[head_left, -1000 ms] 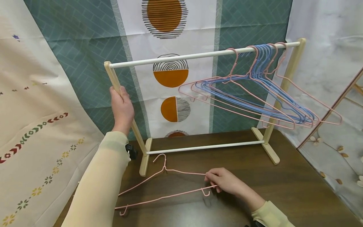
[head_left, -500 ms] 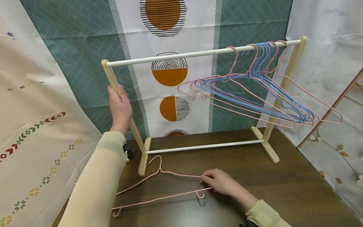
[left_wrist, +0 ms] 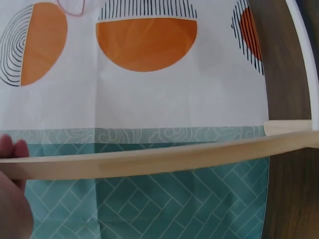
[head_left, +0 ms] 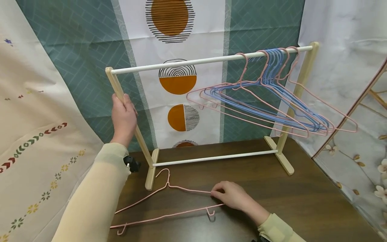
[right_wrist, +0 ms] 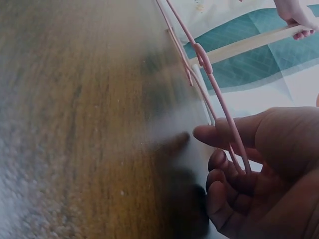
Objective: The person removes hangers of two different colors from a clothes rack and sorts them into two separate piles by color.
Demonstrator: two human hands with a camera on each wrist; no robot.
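Note:
My left hand (head_left: 124, 117) grips the left wooden upright (head_left: 114, 81) of a clothes rack, just below its top. In the left wrist view, that same upright (left_wrist: 149, 162) runs sideways, with part of the hand at the left edge. A pink clothes hanger (head_left: 168, 184) lies low over the table, hook pointing to the rack's left foot. My right hand (head_left: 230, 195) holds its right end; in the right wrist view the curled fingers surround the bend of the hanger (right_wrist: 223, 97). The left end of the hanger is hidden behind my left sleeve.
Several blue hangers (head_left: 273, 67) and pink hangers (head_left: 244, 69) hang bunched at the right of the white top rod (head_left: 181, 63). A lower white rod (head_left: 214, 158) joins the two wooden feet. Patterned cloths (head_left: 266, 20) stand behind the dark wooden table (head_left: 254, 178).
My right hand and the pink hanger have shifted slightly left and toward me. My left hand keeps its grip on the upright. The whole head view has shifted a little.

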